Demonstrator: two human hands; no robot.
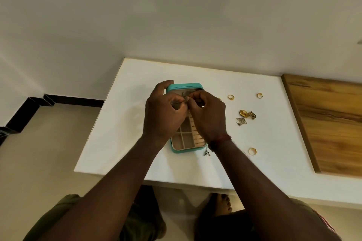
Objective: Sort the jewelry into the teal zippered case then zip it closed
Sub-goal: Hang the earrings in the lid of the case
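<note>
Nearest, left hand (164, 112) and right hand (209, 116) pinch a small piece (186, 100) over the teal case (184, 85). I'd go slowly; seat it gently.

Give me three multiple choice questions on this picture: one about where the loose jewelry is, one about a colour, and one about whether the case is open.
1. Where does the loose jewelry on the table lie relative to the case?
A) to its right
B) to its left
C) behind it, by the wall

2. What colour is the outside of the case?
A) red
B) teal
C) black

3. What state is the case in?
A) zipped shut
B) open
C) upside down

Answers:
1 A: the gold rings and earrings lie to the right of the case.
2 B: its rim is teal.
3 B: its beige compartments show beneath the left hand and right hand, which pinch a small piece.
</note>
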